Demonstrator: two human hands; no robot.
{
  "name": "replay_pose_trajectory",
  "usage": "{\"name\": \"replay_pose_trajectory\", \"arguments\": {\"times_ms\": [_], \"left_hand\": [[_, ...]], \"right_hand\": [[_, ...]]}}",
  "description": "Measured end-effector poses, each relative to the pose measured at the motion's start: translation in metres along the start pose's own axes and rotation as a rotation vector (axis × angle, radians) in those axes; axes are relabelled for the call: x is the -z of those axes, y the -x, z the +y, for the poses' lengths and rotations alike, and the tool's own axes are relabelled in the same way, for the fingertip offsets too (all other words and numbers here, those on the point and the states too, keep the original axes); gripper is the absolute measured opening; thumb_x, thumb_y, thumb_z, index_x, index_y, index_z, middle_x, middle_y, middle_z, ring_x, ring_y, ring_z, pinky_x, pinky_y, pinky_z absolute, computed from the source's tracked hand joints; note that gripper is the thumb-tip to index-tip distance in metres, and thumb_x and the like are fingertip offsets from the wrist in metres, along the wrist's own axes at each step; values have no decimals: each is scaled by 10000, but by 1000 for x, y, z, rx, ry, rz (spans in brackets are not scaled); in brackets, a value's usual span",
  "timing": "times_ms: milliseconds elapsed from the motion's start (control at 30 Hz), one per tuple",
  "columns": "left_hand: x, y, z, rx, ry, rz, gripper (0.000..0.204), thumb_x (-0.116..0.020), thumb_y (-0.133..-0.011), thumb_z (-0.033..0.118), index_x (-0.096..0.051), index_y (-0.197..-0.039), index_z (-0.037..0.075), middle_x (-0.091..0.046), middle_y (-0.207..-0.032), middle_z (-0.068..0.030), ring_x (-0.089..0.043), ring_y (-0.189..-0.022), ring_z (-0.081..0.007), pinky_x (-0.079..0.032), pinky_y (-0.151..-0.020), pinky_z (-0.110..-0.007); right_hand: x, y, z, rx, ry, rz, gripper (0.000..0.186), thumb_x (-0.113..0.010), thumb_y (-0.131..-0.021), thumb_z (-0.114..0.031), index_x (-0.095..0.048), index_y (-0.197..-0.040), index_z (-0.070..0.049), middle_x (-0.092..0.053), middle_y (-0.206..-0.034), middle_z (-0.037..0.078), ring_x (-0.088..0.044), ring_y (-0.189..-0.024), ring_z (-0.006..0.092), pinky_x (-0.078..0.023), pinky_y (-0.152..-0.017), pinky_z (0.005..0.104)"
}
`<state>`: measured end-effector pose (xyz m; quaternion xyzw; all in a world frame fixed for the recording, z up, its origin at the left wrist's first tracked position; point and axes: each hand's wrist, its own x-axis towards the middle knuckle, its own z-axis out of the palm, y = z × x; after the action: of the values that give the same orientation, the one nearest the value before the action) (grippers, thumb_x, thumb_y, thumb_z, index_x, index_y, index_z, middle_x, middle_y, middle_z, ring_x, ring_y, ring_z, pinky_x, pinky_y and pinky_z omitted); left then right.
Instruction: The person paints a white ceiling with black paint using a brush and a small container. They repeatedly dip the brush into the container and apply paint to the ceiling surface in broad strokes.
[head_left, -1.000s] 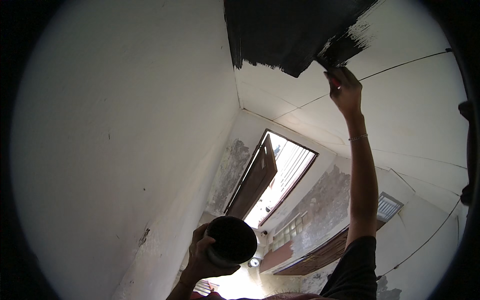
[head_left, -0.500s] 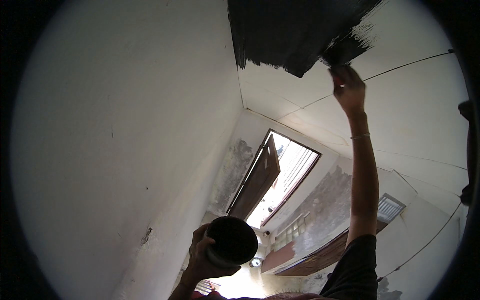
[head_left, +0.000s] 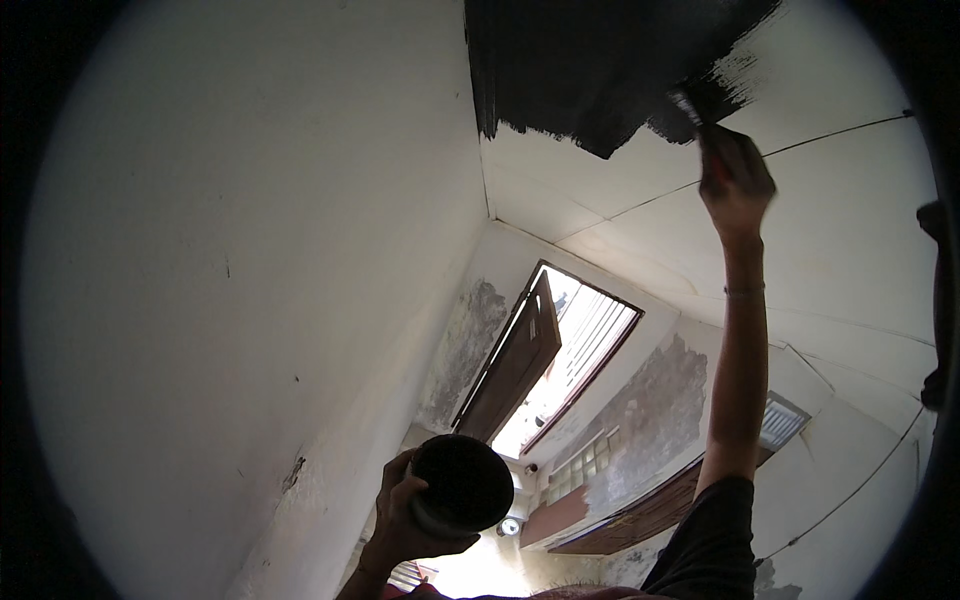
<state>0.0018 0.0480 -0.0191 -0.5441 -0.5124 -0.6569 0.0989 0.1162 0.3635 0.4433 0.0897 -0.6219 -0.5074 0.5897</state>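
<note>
My right hand is raised overhead, its fingers closed round a paintbrush. The bristle end lies against the lower edge of a black painted patch on the white ceiling. A streaky, ragged margin runs along the patch's right side. Lower down, my left hand grips a dark round container by its side. The container's inside looks black, and I cannot make out how full it is.
A bare white wall fills the left. Beyond stands an open brown door beside a bright barred opening. A thin dark cable crosses the ceiling, and another wire hangs at right. A wooden ledge juts out behind my right arm.
My right hand has moved right and slightly down, and the brush's ferrule now shows against the black paint. The left hand and container have hardly moved.
</note>
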Motion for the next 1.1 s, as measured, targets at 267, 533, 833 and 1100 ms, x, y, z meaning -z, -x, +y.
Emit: {"name": "replay_pose_trajectory", "arguments": {"times_ms": [267,533,833,1100], "left_hand": [[-1,-2,-1,-27,1,5,1050,-1018,-530,402,-369,-1337,228,-458,-1406,-291,-511,-1285,-494,-482,-1021,-585],[-3,-6,-1,-35,-13,-18,1060,-1014,-534,407,-349,-1339,225,-470,-1394,-289,-513,-1280,-493,-484,-1009,-585],[-5,-10,3,-53,-3,-31,1051,-1010,-547,408,-348,-1342,220,-478,-1389,-289,-513,-1280,-484,-496,-997,-577],[-4,-12,0,-69,7,-13,1049,-1011,-548,402,-351,-1342,216,-473,-1391,-291,-514,-1277,-486,-492,-1006,-586]], "right_hand": [[-14,16,-23,12,-142,-301,194,-735,-915,-120,-693,-1101,-85,-689,-894,92,-697,-758,236,-598,-645,346],[23,-24,8,42,9,9,193,-789,-860,-107,-713,-1038,-103,-715,-907,77,-709,-747,232,-599,-626,330],[-6,-12,-14,-43,-129,-364,175,-755,-880,-95,-708,-1046,-127,-712,-919,90,-692,-749,251,-592,-654,351],[74,-61,6,34,145,208,90,-816,-859,-44,-767,-933,-51,-761,-898,27,-694,-682,98,-580,-569,217]]}}
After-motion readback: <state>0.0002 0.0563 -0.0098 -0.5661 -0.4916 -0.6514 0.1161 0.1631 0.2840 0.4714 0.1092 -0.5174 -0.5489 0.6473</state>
